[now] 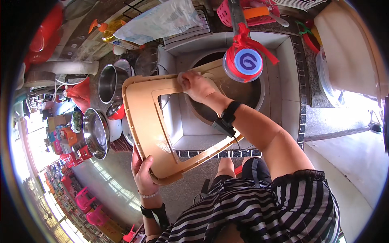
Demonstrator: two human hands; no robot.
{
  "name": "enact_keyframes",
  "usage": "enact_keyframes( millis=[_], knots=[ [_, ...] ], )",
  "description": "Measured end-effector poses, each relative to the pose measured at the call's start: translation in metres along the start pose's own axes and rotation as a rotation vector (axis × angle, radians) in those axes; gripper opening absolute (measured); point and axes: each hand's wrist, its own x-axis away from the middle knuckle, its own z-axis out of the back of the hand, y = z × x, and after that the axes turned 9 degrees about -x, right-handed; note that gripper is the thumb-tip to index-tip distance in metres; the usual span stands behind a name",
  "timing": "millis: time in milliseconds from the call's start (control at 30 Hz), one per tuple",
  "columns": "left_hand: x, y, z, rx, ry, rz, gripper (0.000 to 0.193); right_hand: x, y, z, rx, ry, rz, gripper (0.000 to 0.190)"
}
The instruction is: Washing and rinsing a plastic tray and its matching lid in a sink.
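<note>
A large tan plastic frame (pixel 142 121), with a wide rectangular opening, is held tilted over the near left side of a tiled sink (pixel 285 91). My left hand (pixel 144 171) grips its lower left corner, thumb on the face. My right hand (pixel 197 86) presses at its upper edge, fingers curled around something small and pale that I cannot make out. Behind the frame, a round basin (pixel 259 94) sits in the sink with murky water in it. A clear bottle with a blue-and-white cap (pixel 248 61), tied with red plastic, hangs from the tap above the basin.
Left of the sink stand a steel pot (pixel 108 82), a steel bowl (pixel 96 133) and a red bag (pixel 79 92). A yellow pump bottle (pixel 112 29), a plastic bag (pixel 158 22) on a wire rack and a pink basket (pixel 223 13) line the back. A counter (pixel 343 145) is at right.
</note>
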Motion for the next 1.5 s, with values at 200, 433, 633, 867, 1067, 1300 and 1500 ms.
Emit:
enact_keyframes(
  millis=[200,433,633,867,1067,1300,1500],
  knots=[
    [0.001,0.001,0.000,-0.040,-0.008,0.001,0.053,-0.011,-0.057,-0.014,-0.205,0.020,0.280,0.016],
    [-0.003,0.001,-0.010,-0.017,-0.004,-0.057,0.054,-0.020,-0.020,-0.003,0.179,0.059,0.379,0.016],
    [-0.001,-0.002,-0.009,-0.025,0.000,-0.026,0.053,0.013,0.049,0.035,0.206,-0.139,-0.178,0.021],
    [-0.002,-0.010,-0.007,0.085,-0.001,0.024,0.053,0.051,0.069,0.064,0.079,-0.223,-0.437,0.021],
    [-0.003,-0.009,-0.007,0.083,0.004,0.012,0.049,0.089,0.077,0.071,-0.080,-0.250,-0.473,0.014],
    [-0.006,-0.008,-0.005,0.063,0.023,0.014,0.049,0.136,0.064,0.084,0.101,-0.419,-0.477,0.022],
    [-0.009,-0.004,0.000,0.014,0.070,0.003,0.048,0.179,0.040,0.072,0.062,-0.400,-0.185,0.012]
  ],
)
